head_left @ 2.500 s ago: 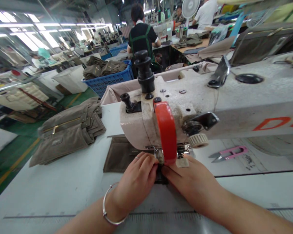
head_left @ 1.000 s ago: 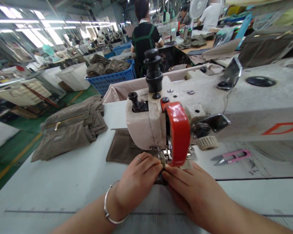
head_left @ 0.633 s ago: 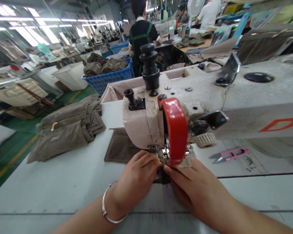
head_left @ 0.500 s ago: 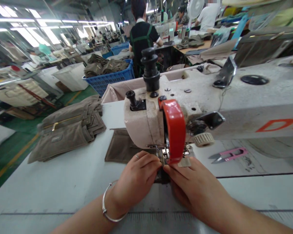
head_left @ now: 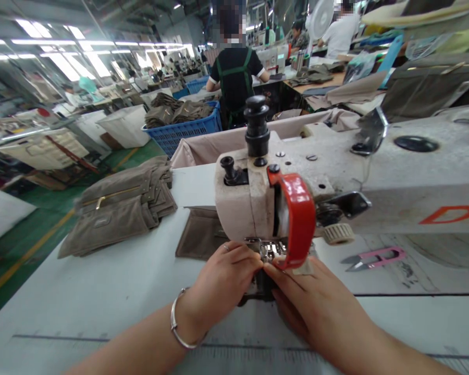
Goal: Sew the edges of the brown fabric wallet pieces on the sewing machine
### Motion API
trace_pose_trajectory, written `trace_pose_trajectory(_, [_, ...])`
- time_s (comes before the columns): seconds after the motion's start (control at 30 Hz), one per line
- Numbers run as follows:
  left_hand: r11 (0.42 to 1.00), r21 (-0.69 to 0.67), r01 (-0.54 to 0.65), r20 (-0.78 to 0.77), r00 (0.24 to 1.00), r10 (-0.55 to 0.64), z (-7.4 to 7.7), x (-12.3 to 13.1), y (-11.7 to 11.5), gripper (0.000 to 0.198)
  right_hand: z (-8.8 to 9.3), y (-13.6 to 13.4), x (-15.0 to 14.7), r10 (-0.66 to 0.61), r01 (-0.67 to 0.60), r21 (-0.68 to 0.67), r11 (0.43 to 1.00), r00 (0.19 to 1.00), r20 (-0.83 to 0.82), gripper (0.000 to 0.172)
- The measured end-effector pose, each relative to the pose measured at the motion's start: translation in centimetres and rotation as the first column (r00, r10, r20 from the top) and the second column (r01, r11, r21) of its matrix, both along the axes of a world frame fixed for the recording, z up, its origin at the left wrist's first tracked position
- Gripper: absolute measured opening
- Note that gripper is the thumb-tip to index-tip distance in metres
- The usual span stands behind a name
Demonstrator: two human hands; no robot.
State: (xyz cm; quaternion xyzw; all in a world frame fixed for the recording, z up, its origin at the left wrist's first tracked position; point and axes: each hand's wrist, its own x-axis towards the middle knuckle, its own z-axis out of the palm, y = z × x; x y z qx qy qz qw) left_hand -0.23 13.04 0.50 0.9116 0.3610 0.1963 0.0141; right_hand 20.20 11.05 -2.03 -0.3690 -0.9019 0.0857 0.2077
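Observation:
At the presser foot of a white sewing machine (head_left: 238, 211), both hands pinch a dark piece of material (head_left: 264, 287), which shows only in part between them. My left hand (head_left: 229, 273) has its fingertips together just left of the foot. Close beside it, my right hand (head_left: 316, 294) presses its thumb and fingers on the same piece, partly behind the red guard (head_left: 301, 216). A flat brown fabric panel (head_left: 197, 234) lies behind my left hand and reaches under the machine head. Whether it joins the dark piece is hidden.
Pink thread snips (head_left: 375, 259) lie on the machine bed at right. Stacked brown bag pieces (head_left: 117, 208) sit at the left table edge (head_left: 35, 291). Beyond stand a pink cloth-lined bin (head_left: 203, 148), a blue crate (head_left: 187, 130) of brown pieces and a seated person (head_left: 236, 78).
The whole view has shifted, so the machine and table appear farther right and slightly lower. Both hands stay at the presser foot; more of the dark piece shows between them.

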Motion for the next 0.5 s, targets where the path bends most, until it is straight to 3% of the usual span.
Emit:
trace_pose_trajectory(0.23, [0.982,-0.189,-0.021,0.124,0.991,0.045,-1.7,-1.1,2.0,0.019,0.1,0.8,-0.4,-0.051,0.053,-0.048,0.997,0.998,0.042,0.019])
trace_pose_trajectory(0.5, [0.980,-0.144,-0.136,0.066,0.987,0.147,-2.1,-1.1,2.8,0.021,0.1,1.0,-0.5,-0.067,0.069,-0.045,0.997,0.997,0.034,0.035])
